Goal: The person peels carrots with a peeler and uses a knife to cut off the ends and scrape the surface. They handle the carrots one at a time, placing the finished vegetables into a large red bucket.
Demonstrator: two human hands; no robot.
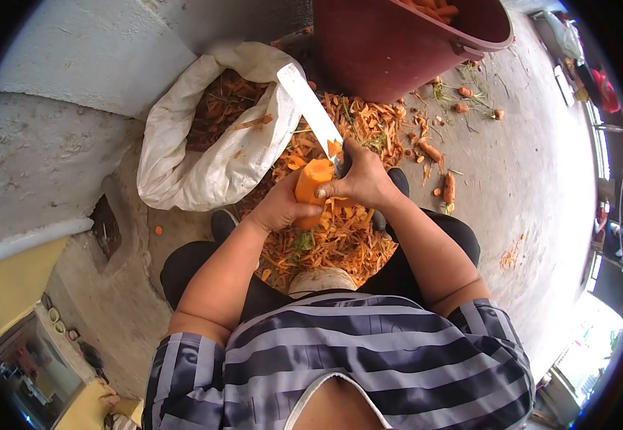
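My left hand (283, 203) is wrapped round a thick peeled carrot (313, 183), bright orange and held tilted in front of me. In my right hand (363, 178) is a large knife (310, 107) with a wide pale blade and a dark handle. The blade points up and to the left, away from me, and a small orange piece clings to it near the handle. My right thumb rests against the carrot. Below both hands lies a heap of carrot peelings (326, 247), with some green bits among them.
A white woven sack (204, 175) with peelings inside stands at the left, near a wall. Beyond the heap is a dark red tub (390, 54) holding carrots. Carrot ends and a loose carrot (449, 188) lie on the concrete floor to the right.
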